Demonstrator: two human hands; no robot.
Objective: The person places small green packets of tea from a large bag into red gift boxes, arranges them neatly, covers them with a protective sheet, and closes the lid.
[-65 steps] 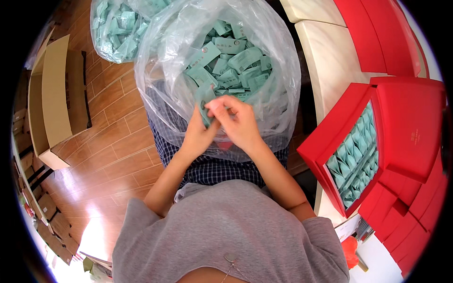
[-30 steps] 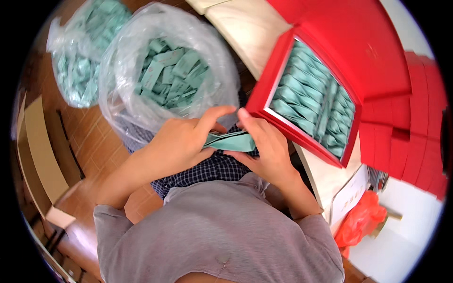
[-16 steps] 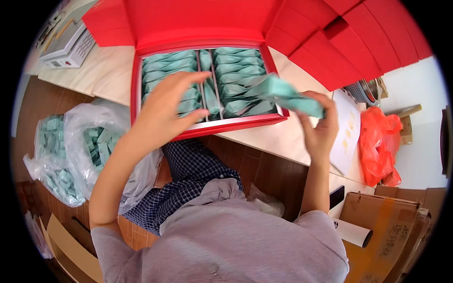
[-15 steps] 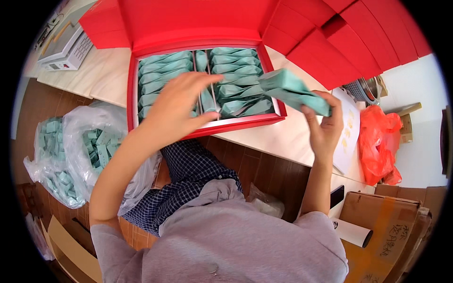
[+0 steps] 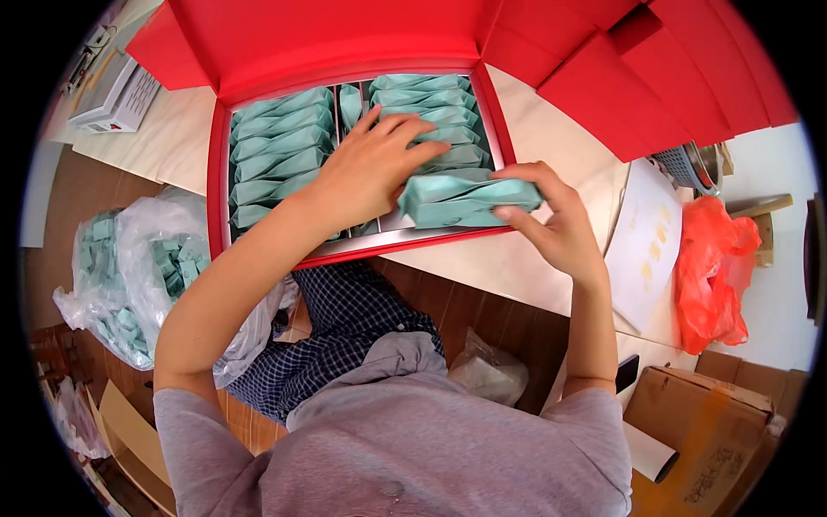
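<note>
My right hand [image 5: 560,228] pinches a pale green packet [image 5: 461,200] by its right end, thumb against fingers, holding it crosswise above the near end of the right-hand row in the red box [image 5: 345,252]. My left hand [image 5: 366,168] is loosely spread palm-down over the divider and that row, holding nothing I can see; whether its fingertips touch the packets, I cannot tell. I judge the packet light, soft-skinned and easily creased, perhaps a little slick; the flattened end is the place to pinch, without squeezing the puffed middle. Counting: one packet, maybe two pressed together, in my grip; about five in the row behind it; six or so in the left row, overlapping; two clear bags [image 5: 145,237] of packets; one orange-red bag [image 5: 711,267].
</note>
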